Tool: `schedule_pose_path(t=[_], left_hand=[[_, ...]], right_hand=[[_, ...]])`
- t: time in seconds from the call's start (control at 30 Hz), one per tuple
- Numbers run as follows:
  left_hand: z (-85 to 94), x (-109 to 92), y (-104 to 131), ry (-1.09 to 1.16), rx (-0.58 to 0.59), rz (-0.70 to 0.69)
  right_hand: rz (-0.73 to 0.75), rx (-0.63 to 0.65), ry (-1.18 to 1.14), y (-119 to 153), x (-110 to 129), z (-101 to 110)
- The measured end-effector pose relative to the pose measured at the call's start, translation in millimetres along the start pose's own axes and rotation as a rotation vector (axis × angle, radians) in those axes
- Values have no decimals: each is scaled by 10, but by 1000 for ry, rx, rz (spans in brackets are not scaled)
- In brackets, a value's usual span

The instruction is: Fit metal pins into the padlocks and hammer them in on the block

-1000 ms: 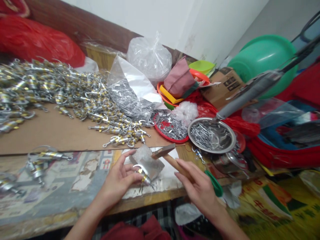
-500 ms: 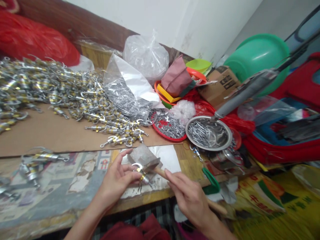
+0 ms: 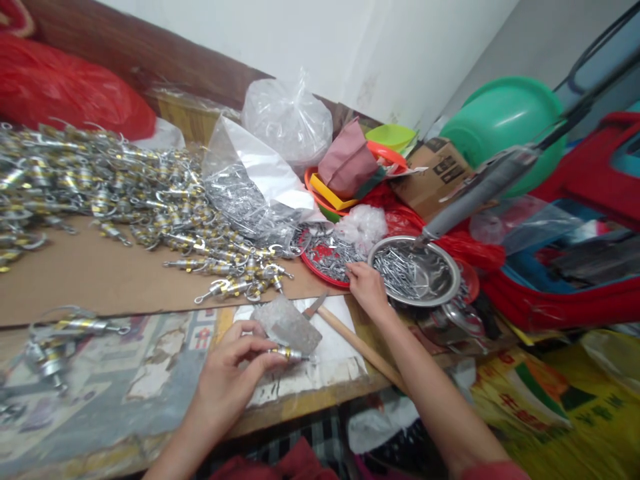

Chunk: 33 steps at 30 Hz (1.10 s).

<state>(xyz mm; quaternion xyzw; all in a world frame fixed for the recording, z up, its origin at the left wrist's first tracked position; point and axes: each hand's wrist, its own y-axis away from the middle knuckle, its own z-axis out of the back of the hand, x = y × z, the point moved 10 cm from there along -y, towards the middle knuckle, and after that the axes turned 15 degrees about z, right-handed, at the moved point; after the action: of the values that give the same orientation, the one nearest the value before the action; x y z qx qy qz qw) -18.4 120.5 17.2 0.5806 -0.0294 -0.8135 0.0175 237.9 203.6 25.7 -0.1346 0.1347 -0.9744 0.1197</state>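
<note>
My left hand [image 3: 239, 365] is closed around a small silver-and-brass metal fitting [image 3: 287, 353] with an eye at its end, held beside a grey metal block [image 3: 287, 323]. At the front edge of a red tray [image 3: 325, 275] of small metal pins [image 3: 333, 257], my right hand [image 3: 367, 287] has its fingertips pinched together. Whatever is between them is too small to make out. A hammer [image 3: 357, 340] with a wooden handle lies on white paper [image 3: 345, 317], its head near the block and its handle running under my right forearm.
A large heap of similar fittings [image 3: 100, 180] covers the cardboard [image 3: 100, 280] on the left. A steel bowl [image 3: 455, 280] of pins stands right of the tray. Behind are a clear plastic bag [image 3: 235, 200] of metal pieces, a carton [image 3: 440, 170] and a green basin [image 3: 505, 127].
My right hand has let go of the hammer, now lying on the paper, and has moved forward to the red tray. The fitting in my left hand has turned to lie more level.
</note>
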Motion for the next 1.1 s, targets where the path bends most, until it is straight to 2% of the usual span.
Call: schedule_pose_path(t=[0.07,0.17,0.23,0.33,0.4,0.47,0.57,0.63,0.7,0.83,0.93,1.03,1.1], left_hand=[[-30,-37,9,-1,22,-18],[-56,-57,34,0,60,-31],[-58,-59,58,1,80,-46],[-39,-59,91,10,84,-70],[-38,-59,101,14,84,-70],[-31,-28,92,2,59,-27],[-8,21,79,1,-2,47],[-14,7,87,24,-10,43],[-23,-27,102,40,-3,17],[-11,-112,137,36,5,-40],[-54,-183,163,60,76,-75],[-73,-167,165,127,137,-16],[-48,-115,156,193,149,59]], right_hand=[[-22,28,22,-213,-119,-75],[-22,44,13,-378,-201,-156],[-15,18,-14,-403,-214,-136],[-10,-67,-82,-350,-171,-1],[-4,-133,-154,-247,-39,111],[13,-169,-243,-85,217,185],[100,-153,-421,212,799,203],[249,-156,-657,390,1239,230],[322,-174,-795,526,1489,271],[245,-190,-862,621,1496,263],[226,-179,-876,647,1468,252],[291,-198,-840,705,1513,302],[402,-254,-774,770,1579,386]])
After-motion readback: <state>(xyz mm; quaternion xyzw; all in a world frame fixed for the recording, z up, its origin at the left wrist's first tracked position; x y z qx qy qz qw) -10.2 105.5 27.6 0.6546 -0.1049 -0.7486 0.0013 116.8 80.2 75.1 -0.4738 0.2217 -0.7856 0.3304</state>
